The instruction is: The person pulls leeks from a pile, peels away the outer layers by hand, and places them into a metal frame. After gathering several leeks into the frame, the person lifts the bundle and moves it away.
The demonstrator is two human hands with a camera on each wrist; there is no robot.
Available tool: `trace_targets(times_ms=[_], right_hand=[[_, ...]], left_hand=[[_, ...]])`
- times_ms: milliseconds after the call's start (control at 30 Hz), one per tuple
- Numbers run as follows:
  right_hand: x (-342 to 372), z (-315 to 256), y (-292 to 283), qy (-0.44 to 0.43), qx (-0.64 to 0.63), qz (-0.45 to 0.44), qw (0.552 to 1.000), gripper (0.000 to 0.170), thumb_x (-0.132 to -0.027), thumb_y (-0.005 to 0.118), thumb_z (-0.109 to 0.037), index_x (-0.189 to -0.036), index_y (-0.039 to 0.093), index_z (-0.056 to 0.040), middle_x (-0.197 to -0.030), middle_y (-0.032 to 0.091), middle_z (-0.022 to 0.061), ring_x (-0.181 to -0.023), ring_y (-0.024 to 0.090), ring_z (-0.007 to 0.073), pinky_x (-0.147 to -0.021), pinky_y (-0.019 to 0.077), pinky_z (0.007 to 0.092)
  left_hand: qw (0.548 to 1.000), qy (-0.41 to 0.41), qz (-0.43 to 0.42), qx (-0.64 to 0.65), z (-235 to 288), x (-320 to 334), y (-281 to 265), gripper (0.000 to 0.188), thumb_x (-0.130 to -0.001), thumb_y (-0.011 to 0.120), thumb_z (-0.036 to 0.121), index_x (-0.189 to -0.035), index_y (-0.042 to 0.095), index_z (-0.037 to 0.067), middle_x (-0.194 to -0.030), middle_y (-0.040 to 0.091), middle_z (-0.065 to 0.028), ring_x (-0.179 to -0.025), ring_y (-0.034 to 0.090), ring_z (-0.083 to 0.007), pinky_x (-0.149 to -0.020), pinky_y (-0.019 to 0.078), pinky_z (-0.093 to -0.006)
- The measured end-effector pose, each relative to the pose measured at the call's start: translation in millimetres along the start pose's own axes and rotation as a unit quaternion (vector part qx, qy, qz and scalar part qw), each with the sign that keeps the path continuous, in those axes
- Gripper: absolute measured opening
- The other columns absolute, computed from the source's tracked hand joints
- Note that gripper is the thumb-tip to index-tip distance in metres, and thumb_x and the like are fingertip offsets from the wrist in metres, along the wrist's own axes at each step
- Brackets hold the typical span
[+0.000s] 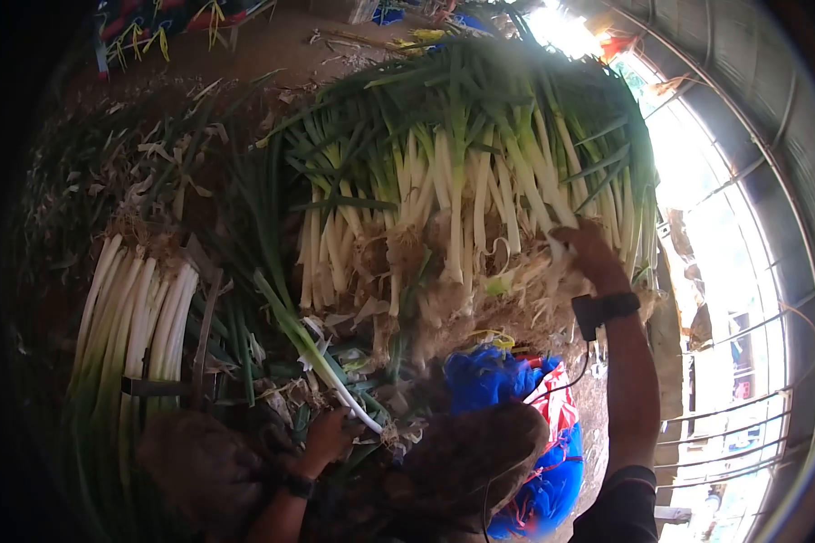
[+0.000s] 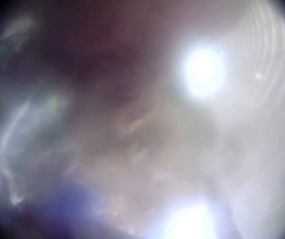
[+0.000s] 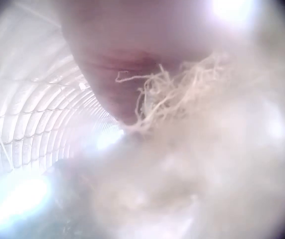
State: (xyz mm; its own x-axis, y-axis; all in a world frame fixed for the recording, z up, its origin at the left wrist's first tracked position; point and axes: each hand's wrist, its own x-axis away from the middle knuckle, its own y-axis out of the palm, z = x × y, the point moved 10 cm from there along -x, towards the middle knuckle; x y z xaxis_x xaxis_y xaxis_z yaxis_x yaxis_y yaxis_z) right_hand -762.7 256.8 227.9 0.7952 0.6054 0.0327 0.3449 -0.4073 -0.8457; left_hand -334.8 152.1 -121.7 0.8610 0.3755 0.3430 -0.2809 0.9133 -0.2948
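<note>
A worker's right hand curls its grip around the root end of a long green onion at the edge of a soil-flecked heap — roots toward the worker, leaves beyond, probably so each stalk's firm end comes within easy reach. In the right wrist view, pale root threads show close against the hand. The left hand sits low beside the white end of a loose stalk; whether its grip pinches that stalk cannot be told. At left, a bundle of clean white shanks lies side by side under a dark bar — apparently to keep the batch together. A blue bag lies below the heap.
</note>
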Motion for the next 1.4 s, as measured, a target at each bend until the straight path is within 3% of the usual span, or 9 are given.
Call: trace_targets(times_ms=[67,133,267,733,867,967,1033,1133,1400], right_hand=[[-4,-6,-17,-0.247,0.242,0.038,0.938,0.033,-0.089,0.062,-0.015,-0.118,0.062,0.0018,-0.109,0.064,0.0152,-0.104,0.063,0.0217,-0.079,0.0528,0.0323],[2,-19,-24,0.077,-0.29,-0.044,0.953,0.041,-0.089,0.061,-0.016,-0.124,0.057,0.0042,-0.107,0.067,0.0146,-0.102,0.064,0.0215,-0.079,0.0534,0.0308],[97,-140,-29,0.035,-0.371,0.081,0.924,0.047,-0.087,0.062,-0.018,-0.128,0.054,0.0037,-0.109,0.067,0.0145,-0.099,0.066,0.0213,-0.079,0.0538,0.03],[299,-124,366,-0.194,0.19,-0.2,0.941,0.052,-0.08,0.062,-0.018,-0.128,0.046,-0.0036,-0.111,0.057,0.0205,-0.085,0.066,0.0356,-0.065,0.0534,0.0489],[326,-135,376,-0.233,0.072,-0.316,0.917,0.045,-0.083,0.061,-0.018,-0.124,0.049,-0.0026,-0.112,0.058,0.0202,-0.088,0.066,0.036,-0.065,0.0531,0.0502],[312,-125,363,-0.163,0.125,-0.438,0.875,0.039,-0.087,0.059,-0.017,-0.122,0.053,-0.0005,-0.114,0.058,0.0192,-0.091,0.065,0.0356,-0.072,0.0535,0.0476],[301,-114,361,-0.453,-0.081,-0.259,0.849,0.033,-0.092,0.058,-0.021,-0.119,0.057,-0.0018,-0.112,0.059,0.0155,-0.092,0.064,0.0305,-0.08,0.0523,0.0408],[274,-121,339,-0.15,-0.199,-0.434,0.866,0.028,-0.096,0.057,-0.025,-0.115,0.06,-0.005,-0.102,0.061,0.0105,-0.092,0.062,0.0228,-0.084,0.0493,0.0343],[289,-113,356,-0.038,-0.249,-0.458,0.852,0.029,-0.097,0.058,-0.029,-0.114,0.059,-0.0061,-0.096,0.062,0.0073,-0.091,0.06,0.0166,-0.081,0.0486,0.0325]], left_hand=[[1.0,-0.007,-0.007,-0.02,9,2,-3,0.045,-0.079,0.074,0.038,-0.11,0.067,0.006,-0.089,0.071,-0.0144,-0.086,0.068,-0.0334,-0.074,0.0521,-0.0419],[0.999,-0.015,-0.012,-0.04,11,4,-7,0.045,-0.079,0.075,0.037,-0.111,0.067,0.006,-0.09,0.071,-0.0142,-0.087,0.068,-0.0328,-0.075,0.0524,-0.0412],[0.999,0.018,0.007,0.029,24,8,-13,0.046,-0.082,0.074,0.03,-0.118,0.064,0.003,-0.09,0.072,-0.0123,-0.085,0.07,-0.0254,-0.075,0.0532,-0.0365],[0.807,-0.101,-0.028,0.581,40,38,-20,0.041,-0.093,0.064,0.029,-0.119,0.054,-0.001,-0.096,0.062,-0.0068,-0.091,0.063,-0.0174,-0.075,0.0536,-0.0346],[0.84,-0.206,-0.019,0.502,-67,53,14,0.017,-0.089,0.062,0.017,-0.097,0.06,0.002,-0.083,0.062,-0.0058,-0.075,0.062,-0.0162,-0.066,0.0506,-0.0315],[0.814,-0.172,0.047,0.553,-2,56,-25,0.017,-0.089,0.06,0.018,-0.094,0.062,0.002,-0.081,0.062,-0.0056,-0.073,0.062,-0.0153,-0.065,0.0505,-0.0296],[0.822,-0.133,0.027,0.553,-1,44,-31,0.018,-0.089,0.059,0.019,-0.094,0.063,0.002,-0.08,0.063,-0.0055,-0.072,0.062,-0.0151,-0.065,0.0505,-0.029],[0.83,-0.048,0.047,0.553,12,34,-40,0.021,-0.092,0.056,0.021,-0.091,0.063,0.002,-0.078,0.063,-0.0048,-0.07,0.062,-0.0148,-0.064,0.0507,-0.0282],[0.843,-0.147,0.074,0.512,42,56,-61,0.018,-0.09,0.06,0.019,-0.09,0.063,0.001,-0.075,0.062,-0.0039,-0.067,0.061,-0.0139,-0.061,0.0501,-0.0287]])
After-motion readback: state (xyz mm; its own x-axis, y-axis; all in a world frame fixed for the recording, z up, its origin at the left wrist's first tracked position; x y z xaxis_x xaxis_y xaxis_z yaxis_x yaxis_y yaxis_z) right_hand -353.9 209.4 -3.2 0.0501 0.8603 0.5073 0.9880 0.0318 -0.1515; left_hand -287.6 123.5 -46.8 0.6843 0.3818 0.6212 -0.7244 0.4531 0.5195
